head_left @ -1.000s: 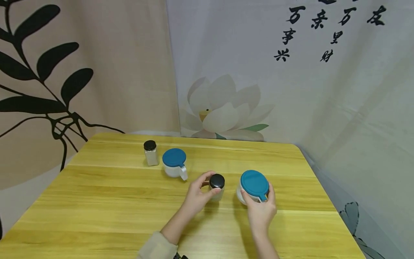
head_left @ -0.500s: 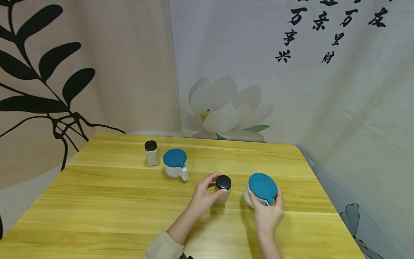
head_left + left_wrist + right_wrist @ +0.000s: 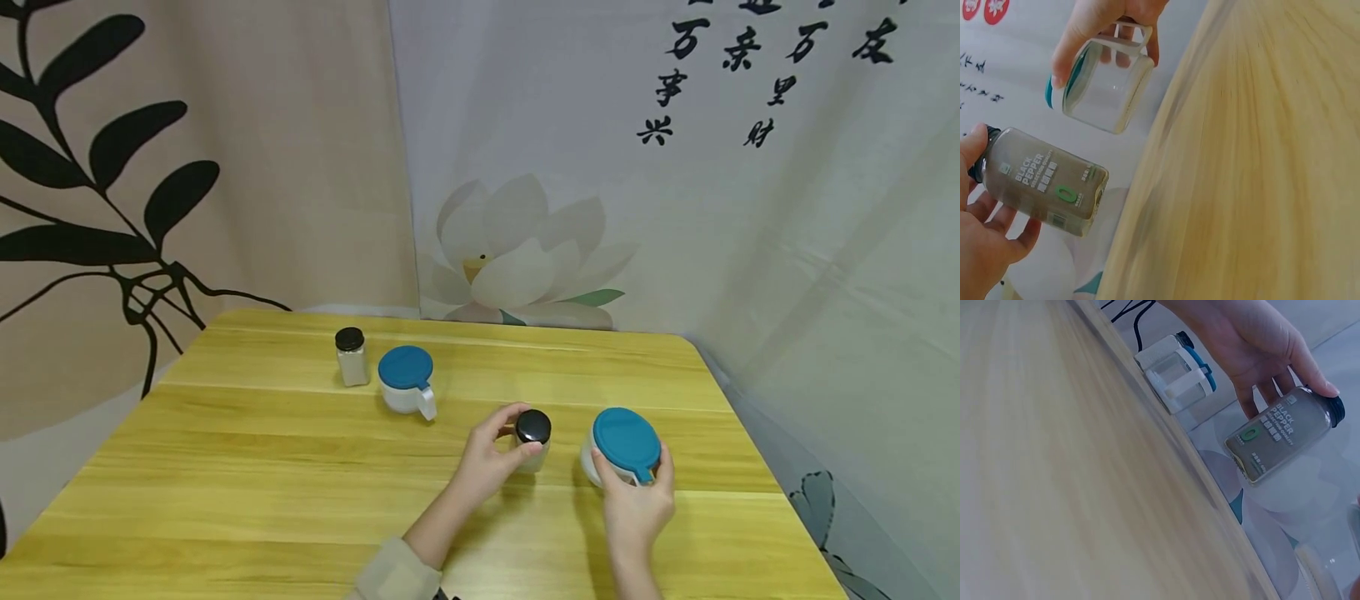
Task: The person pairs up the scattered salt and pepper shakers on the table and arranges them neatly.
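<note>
Pepper bottle: both wrist views give the label, BLACK PEPPER in white plus a green ring; head view gives only the cap top and a bit of body. Held jar: left wrist view shows its see-through walls and loop handle, head view mostly the lid, right wrist view just a slice at the edge.

Looks: bottle body clear with rounded shoulders, grey-brown contents, glossy black cap. Jar lid round, teal-blue, tab pointing toward the person.

Position: bottle is up off the table, in the left hand, thumb up by the cap, other fingers round the body. Right hand grips the jar, also off the table, to the right of the bottle with a gap between; some fingers show through the handle loop. Hands are apart from each other.

Farther back, left of both hands: back jar, blue lid, handle toward the person. Just beside it on the left, back bottle, black cap, pale contents. Both stand on the table; only head and right wrist views show this pair.

Behind that: white backdrop with lotus and black characters; left of it, beige curtain, black leaf print.
</note>
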`<state>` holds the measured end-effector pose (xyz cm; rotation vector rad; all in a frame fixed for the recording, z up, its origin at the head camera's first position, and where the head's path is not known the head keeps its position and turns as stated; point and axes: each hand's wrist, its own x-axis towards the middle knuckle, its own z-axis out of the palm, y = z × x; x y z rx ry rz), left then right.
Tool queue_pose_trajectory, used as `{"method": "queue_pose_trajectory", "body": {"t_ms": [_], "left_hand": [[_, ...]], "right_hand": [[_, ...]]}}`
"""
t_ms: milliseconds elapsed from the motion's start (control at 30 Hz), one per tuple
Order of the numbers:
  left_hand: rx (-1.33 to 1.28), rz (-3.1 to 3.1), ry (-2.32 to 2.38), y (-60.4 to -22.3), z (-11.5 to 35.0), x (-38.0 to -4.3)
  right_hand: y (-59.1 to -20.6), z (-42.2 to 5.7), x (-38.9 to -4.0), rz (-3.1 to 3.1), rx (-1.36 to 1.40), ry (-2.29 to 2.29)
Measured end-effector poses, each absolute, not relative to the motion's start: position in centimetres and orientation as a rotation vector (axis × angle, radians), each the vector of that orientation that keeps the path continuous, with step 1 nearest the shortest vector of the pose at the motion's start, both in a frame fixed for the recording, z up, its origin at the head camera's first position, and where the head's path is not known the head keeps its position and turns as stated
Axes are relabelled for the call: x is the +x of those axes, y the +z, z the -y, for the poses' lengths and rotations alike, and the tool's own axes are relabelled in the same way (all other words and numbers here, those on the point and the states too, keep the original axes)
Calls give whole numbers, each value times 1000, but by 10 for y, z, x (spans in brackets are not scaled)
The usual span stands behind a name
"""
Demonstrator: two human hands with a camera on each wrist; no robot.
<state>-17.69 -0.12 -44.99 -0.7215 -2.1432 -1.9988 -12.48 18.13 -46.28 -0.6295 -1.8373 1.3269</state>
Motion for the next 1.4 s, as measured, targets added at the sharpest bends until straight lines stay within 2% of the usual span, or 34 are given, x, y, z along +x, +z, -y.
{"method": "queue_pose_trajectory", "body": {"t_ms": [267, 500, 600, 867, 1267, 1400], "left_hand": [[-724, 2128, -2029, -450, -8, -176], [-759, 2134, -2002, -424, -9, -162], [-761, 2127, -2002, -426, -12, -162], [-754, 2113, -2020, -459, -24, -177], [-694, 2123, -2090, -462, -36, -175], [-696, 2109, -2112, -448, -37, -166]], "right_hand": [[-463, -186, -121, 1825, -667, 1324], [-463, -190, -119, 1802, -678, 1336], [-464, -193, -119, 1797, -692, 1330], [-466, -200, -118, 1777, -722, 1321], [-468, -209, -116, 1789, -770, 1333], [-470, -209, -116, 1788, -768, 1333]]}}
